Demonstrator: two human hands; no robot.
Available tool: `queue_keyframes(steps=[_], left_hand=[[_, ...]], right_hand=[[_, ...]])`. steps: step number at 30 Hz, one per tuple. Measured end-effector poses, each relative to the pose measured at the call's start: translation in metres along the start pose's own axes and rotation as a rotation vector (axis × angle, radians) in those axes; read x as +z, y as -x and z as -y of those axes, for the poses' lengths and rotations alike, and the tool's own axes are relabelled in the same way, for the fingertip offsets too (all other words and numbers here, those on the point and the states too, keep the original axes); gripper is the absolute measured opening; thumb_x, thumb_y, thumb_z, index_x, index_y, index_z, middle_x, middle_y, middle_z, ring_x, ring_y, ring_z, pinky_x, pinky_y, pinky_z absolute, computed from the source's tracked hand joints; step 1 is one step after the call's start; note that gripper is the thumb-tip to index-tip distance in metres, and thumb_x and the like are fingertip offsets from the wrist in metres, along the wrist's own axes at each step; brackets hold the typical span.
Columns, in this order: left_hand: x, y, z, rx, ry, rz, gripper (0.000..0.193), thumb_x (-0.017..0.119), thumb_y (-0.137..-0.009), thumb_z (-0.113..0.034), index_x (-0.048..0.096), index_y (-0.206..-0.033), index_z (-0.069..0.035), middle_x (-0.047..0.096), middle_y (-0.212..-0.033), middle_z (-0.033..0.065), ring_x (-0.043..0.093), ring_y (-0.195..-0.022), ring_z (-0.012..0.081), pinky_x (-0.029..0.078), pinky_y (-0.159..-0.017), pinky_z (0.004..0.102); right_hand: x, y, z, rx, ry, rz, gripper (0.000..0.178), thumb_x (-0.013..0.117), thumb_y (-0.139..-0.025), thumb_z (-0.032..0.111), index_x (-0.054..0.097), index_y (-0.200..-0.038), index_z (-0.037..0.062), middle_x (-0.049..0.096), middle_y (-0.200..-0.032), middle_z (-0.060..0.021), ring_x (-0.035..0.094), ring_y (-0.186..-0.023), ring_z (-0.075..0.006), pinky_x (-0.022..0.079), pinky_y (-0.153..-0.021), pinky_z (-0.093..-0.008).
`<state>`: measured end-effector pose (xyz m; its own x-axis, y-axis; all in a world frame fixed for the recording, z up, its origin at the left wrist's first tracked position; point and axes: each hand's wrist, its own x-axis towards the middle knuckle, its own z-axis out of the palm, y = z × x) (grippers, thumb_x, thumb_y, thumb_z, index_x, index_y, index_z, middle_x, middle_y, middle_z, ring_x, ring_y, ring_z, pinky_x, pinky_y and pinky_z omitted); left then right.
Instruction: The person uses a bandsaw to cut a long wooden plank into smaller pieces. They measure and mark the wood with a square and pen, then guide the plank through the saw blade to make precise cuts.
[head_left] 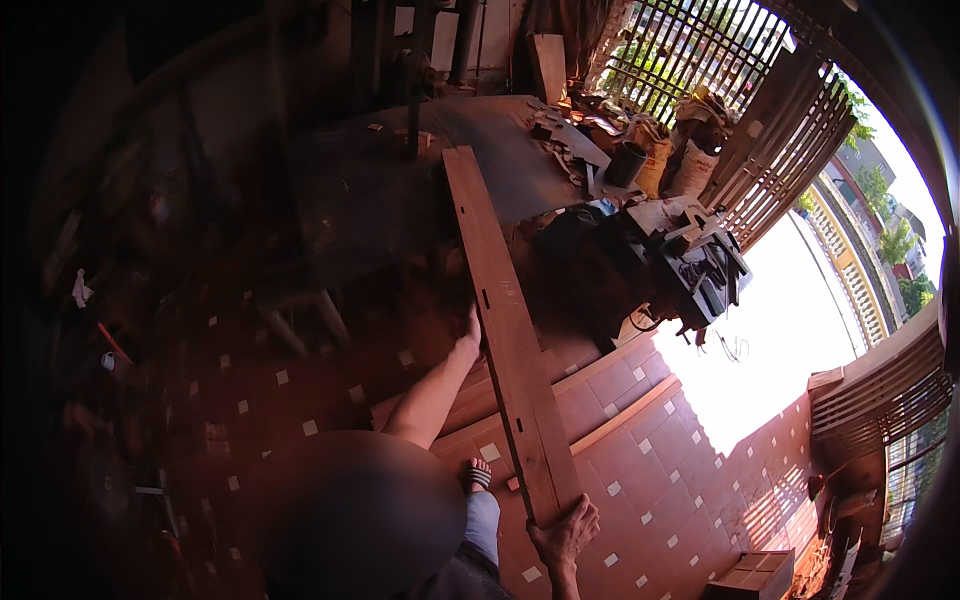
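A long reddish-brown wooden board (512,330) stretches away from me, with narrow dark slots cut along its left edge. My left hand (472,332) grips that left edge around mid-length, its fingers partly hidden by the wood. At the near end, my right hand (566,530) is closed around the board's corner. The far end of the board lies over the edge of a grey flat-topped table (490,125); whether it touches the top I cannot tell.
Wood offcuts (575,150) lie on the table's right side, near a black bucket (625,163) and filled sacks (695,168). A tool-covered stand (700,255) is right of the board. Planks (625,412) lie on the tiled floor (650,480). A wooden box (755,575) sits lower right.
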<state>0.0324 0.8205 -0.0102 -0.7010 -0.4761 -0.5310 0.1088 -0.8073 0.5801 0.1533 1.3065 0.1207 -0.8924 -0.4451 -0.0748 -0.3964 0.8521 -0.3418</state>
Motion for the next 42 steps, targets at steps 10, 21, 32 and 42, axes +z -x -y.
queue_keyframes(steps=[10, 21, 32, 42], left_hand=[[-0.121, 0.088, 0.038, -0.240, -0.715, -0.275, 0.083, 0.057, -0.100, -0.071, 0.057, -0.150, -0.006, 0.064, -0.147, 0.0148, 0.070, -0.118, 0.0276, 0.057, -0.096, 0.0432], [-0.296, 0.321, 0.109, -0.183, -1.138, -0.768, 0.054, 0.067, -0.096, -0.053, 0.066, -0.074, -0.004, 0.062, -0.065, 0.0102, 0.064, -0.066, 0.0197, 0.053, -0.065, 0.0386], [-0.377, 0.511, 0.224, -0.422, -0.853, -0.974, 0.047, 0.071, -0.099, -0.046, 0.075, -0.116, -0.002, 0.072, -0.088, 0.0065, 0.069, -0.074, 0.0187, 0.056, -0.066, 0.0371], [-0.475, 0.602, 0.184, -0.352, -0.331, -1.025, 0.049, 0.073, -0.097, -0.047, 0.074, -0.123, -0.006, 0.070, -0.096, 0.0042, 0.065, -0.083, 0.0154, 0.056, -0.074, 0.0362]], right_hand=[[0.017, -0.299, 0.091, -0.162, 0.007, 0.067, 0.112, 0.088, -0.066, 0.039, 0.032, -0.151, -0.0054, 0.047, -0.135, -0.0234, 0.045, -0.133, -0.0429, 0.036, -0.112, -0.0568], [0.093, -0.515, 0.262, -0.342, 0.003, -0.024, 0.112, 0.092, -0.064, 0.043, 0.037, -0.148, -0.0052, 0.051, -0.133, -0.0202, 0.051, -0.130, -0.0391, 0.044, -0.105, -0.0563], [0.151, -0.376, 0.304, -0.729, -0.085, -0.212, 0.095, 0.084, -0.077, 0.024, 0.038, -0.157, 0.0030, 0.032, -0.163, -0.0257, 0.032, -0.151, -0.0462, 0.027, -0.124, -0.0608], [0.259, -0.195, 0.325, -0.423, 0.042, 0.282, 0.087, 0.085, -0.078, 0.030, 0.045, -0.150, 0.0025, 0.038, -0.156, -0.0251, 0.039, -0.143, -0.0469, 0.041, -0.118, -0.0548]])
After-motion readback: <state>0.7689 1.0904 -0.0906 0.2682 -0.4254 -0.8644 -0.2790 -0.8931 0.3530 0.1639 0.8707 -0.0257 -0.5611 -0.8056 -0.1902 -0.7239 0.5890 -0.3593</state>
